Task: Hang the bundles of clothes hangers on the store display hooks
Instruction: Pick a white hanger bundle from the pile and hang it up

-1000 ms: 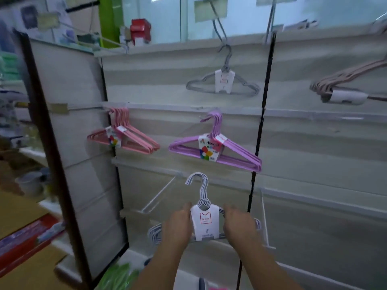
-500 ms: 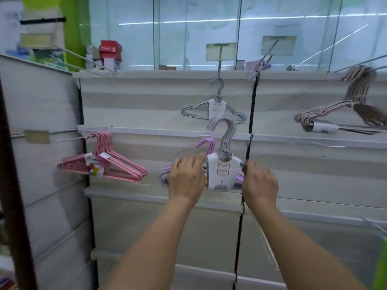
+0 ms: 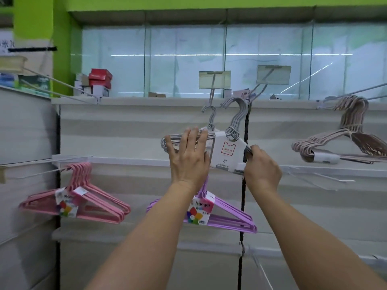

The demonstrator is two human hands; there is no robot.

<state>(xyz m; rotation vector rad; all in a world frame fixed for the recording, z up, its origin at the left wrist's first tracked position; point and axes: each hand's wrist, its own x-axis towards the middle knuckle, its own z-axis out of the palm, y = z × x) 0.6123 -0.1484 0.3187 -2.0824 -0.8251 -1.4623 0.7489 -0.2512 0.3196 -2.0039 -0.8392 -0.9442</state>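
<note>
Readable print: "Hanger" on the purple bundle tag; the red mark on the grey bundle card is too blurred to read. Your left hand lies on its left shoulder, fingers straight and close together; your right hand pinches the right end. Since half a second ago you've raised it: hooks now beside the top display hook, next to the hung grey hanger. Pink bundle unchanged.

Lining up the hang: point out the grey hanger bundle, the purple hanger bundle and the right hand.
grey hanger bundle point(image 3: 227, 152): head view, white label.
purple hanger bundle point(image 3: 232, 223): head view, lower bars.
right hand point(image 3: 262, 168): head view, back of hand.
</note>
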